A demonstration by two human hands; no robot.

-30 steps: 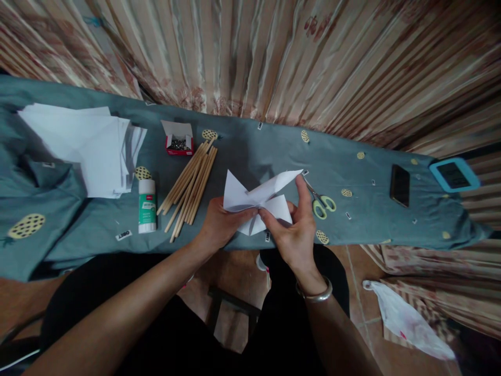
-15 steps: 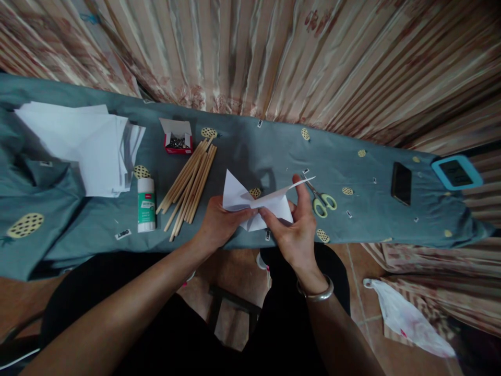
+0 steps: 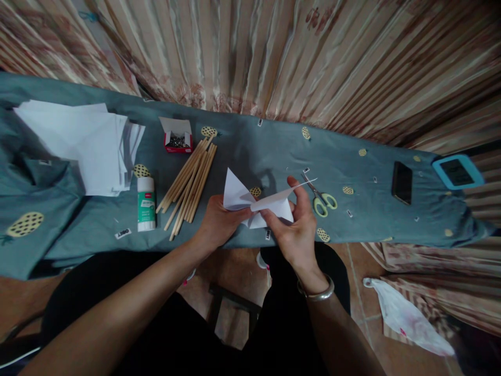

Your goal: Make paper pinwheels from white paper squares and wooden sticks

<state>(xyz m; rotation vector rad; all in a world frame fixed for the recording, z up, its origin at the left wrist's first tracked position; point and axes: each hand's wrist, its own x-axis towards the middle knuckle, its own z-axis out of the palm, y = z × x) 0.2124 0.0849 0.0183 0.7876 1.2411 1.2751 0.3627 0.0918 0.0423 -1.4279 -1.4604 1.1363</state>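
Between my two hands is a folded piece of white paper (image 3: pixel 274 205), its pointed flaps standing out to the left and right above the table's near edge. My left hand (image 3: pixel 221 222) pinches it from the left, thumb pointing toward the centre. From the right, my right hand (image 3: pixel 295 227) grips it with the thumb on the near side near the middle fold, while a finger stands up behind the right flap. The fingers beneath the paper are hidden. Just right of my right hand lie scissors with green handles (image 3: pixel 324 203).
Left on the cloth-covered table (image 3: pixel 274 151) are wooden sticks (image 3: pixel 190 188), a glue stick (image 3: pixel 146 204), an open box of small metal pieces (image 3: pixel 178 140) and a stack of white paper (image 3: pixel 90 151). A phone (image 3: pixel 402 183) and a blue-framed device (image 3: pixel 457 172) lie at right. Curtains (image 3: pixel 250 52) hang behind.
The paper's flaps have shifted very slightly, and the raised finger of my right hand has moved a little left. Both hands keep their hold; the other things have stayed put.
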